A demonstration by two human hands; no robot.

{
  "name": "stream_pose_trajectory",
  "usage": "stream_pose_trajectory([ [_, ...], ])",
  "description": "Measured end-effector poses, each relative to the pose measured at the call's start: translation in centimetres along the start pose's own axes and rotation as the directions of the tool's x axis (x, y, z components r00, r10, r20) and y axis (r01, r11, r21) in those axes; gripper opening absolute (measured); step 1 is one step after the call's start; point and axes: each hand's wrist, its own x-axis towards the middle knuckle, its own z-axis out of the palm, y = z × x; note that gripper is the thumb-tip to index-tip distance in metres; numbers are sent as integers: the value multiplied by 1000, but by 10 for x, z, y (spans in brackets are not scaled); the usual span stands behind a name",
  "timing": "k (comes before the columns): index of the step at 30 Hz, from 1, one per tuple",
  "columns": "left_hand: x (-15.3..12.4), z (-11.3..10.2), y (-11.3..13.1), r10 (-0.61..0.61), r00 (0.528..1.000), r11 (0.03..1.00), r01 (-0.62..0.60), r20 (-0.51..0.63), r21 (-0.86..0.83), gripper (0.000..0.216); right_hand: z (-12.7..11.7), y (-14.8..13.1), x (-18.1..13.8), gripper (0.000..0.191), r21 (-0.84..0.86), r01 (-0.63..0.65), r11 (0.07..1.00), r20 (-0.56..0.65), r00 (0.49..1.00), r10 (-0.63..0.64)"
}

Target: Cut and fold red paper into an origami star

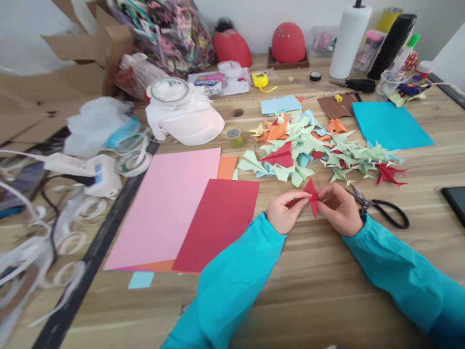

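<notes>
Between my two hands is a small folded red paper piece (313,192), pointed at its top and bottom. My left hand (288,209) pinches its left side, and my right hand (338,207) pinches its right side; fingers cover part of it. Just behind lies a heap of folded paper figures (305,140) in pale green, orange, red and light blue. Black-handled scissors (385,208) lie beside my right hand, their blades partly behind it. Left of my left hand are a red paper sheet (218,223) and a pink sheet (167,194), over orange paper.
Blue paper (392,123) lies at the back right, near a white bottle (350,41). A yellow tape measure (260,80) and a white cap (187,116) are farther back. Cables, white tape strips and a power adapter (103,174) crowd the left. A dark device (454,201) sits at the right edge.
</notes>
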Motion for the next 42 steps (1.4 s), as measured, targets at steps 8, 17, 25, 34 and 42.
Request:
stream_pose_trajectory([
  [8, 2, 0, 3, -89, 996, 993, 87, -18, -82, 12, 2, 1, 1, 24, 90, -79, 993, 42, 996, 75],
  [17, 2, 2, 3, -123, 991, 990, 119, -53, -74, 12, 1, -5, -2, 25, -243, 134, 961, 23, 991, -132],
  [25, 3, 0, 3, -111, 993, 988, 105, -48, -117, 10, 0, -7, -1, 9, -335, 170, 927, 16, 984, -175],
  [34, 1, 1, 3, -103, 995, 981, 102, 7, -167, 11, 2, -3, 3, 16, 39, -95, 995, -62, 993, 97],
  [42, 1, 3, 5, -216, 976, 943, 207, -9, -262, 34, 3, -5, 4, 29, 173, -205, 963, -9, 978, 210],
])
